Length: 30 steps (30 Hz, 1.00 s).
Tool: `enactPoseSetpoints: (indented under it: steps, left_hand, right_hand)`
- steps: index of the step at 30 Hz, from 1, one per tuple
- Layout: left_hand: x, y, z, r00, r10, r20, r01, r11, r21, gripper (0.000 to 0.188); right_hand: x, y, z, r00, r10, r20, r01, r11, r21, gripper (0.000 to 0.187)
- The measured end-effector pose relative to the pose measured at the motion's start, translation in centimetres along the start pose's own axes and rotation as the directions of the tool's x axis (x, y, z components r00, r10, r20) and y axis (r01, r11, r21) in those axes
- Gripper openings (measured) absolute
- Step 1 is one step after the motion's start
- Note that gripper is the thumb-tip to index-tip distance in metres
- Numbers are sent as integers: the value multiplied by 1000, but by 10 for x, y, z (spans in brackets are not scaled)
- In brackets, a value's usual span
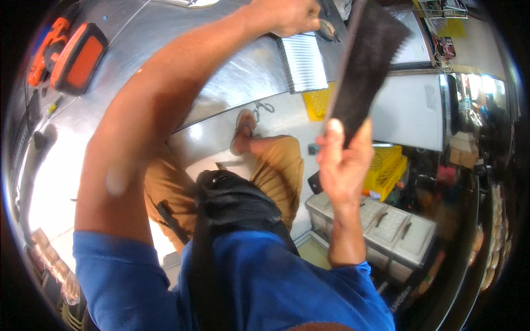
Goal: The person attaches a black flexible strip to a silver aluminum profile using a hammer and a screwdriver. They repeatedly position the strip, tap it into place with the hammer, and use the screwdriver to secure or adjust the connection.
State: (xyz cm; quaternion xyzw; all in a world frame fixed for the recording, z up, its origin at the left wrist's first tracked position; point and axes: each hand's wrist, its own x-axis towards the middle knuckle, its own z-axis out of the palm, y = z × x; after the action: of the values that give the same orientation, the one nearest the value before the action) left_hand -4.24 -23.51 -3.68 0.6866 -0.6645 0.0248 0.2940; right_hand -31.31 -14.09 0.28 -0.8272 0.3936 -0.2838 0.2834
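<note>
In the head view, the right hand (343,165) was closed around the bottom end of a dark flat strip (367,66), with the thumb up along its near face. The strip was long and rough looking, and it stood almost upright, leaning a little to the right. Its top edge had small teeth cut in it. It was held up in the air, in front of the edge of the shiny metal table (165,49). The left hand (287,15) was stretched far out over the table, near the top of the picture. Its fingers were curled in like a fist, but what it held could not be made out. Just beside that hand lay a white ribbed panel (305,62), flat on the table near the table's edge. Far off to the left on the table sat an orange and black power tool (47,52), and right next to it an orange and black case (80,58). Below the table, the person's leg in tan trousers (279,168) showed, with a foot in a sandal (243,129) on the pale floor. A yellow crate (386,171) stood to the right of the hand with the strip, and pale plastic boxes (381,226) sat lower down.
</note>
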Motion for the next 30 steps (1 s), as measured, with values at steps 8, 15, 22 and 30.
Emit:
enactPoseSetpoints:
  steps: [8, 15, 22, 30]
  left_hand:
    - [-8, 6, -17, 997, -13, -75, 7, 996, -84, 31]
    - [-21, -7, -14, 963, 242, -120, -264, 936, -231, 38]
    - [-59, -15, -54, 871, 438, 223, -452, 892, 10, 80]
    - [-64, 0, -37, 810, 587, 1, -585, 807, -84, 80]
  right_hand:
    - [27, 44, 11, 987, 156, 42, -160, 910, 383, 24]
    - [43, 52, 32, 977, 179, -116, -41, 693, 720, 25]
    - [47, 51, 44, 958, 273, -86, -126, 673, 729, 37]
    - [54, 61, 26, 908, 334, 255, -372, 359, 856, 35]
